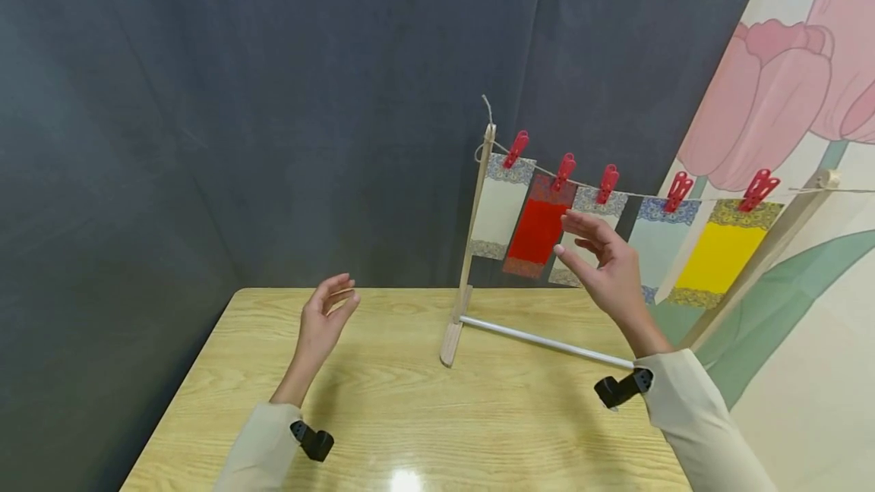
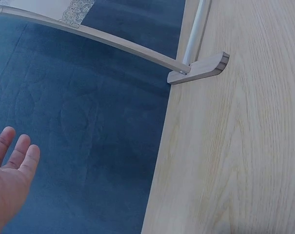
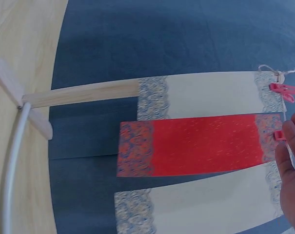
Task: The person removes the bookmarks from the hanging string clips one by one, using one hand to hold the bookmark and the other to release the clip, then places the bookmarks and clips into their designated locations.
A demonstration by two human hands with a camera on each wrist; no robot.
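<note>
Reaching: your right hand [image 1: 604, 264] was raised before the red card [image 1: 540, 230] and the pale card beside it [image 1: 581, 238], fingers spread and relaxed, gripping nothing.
Left hand: your left hand [image 1: 326, 317] hovered above the tabletop [image 1: 424, 416], fingers loosely apart, empty.
Cards: five hung from the string [image 1: 636, 193], each under a red clip [image 1: 564, 170], on the wooden stand [image 1: 472, 249].
Progress: by my judgement nothing was unclipped yet; every card remained pinned.
</note>
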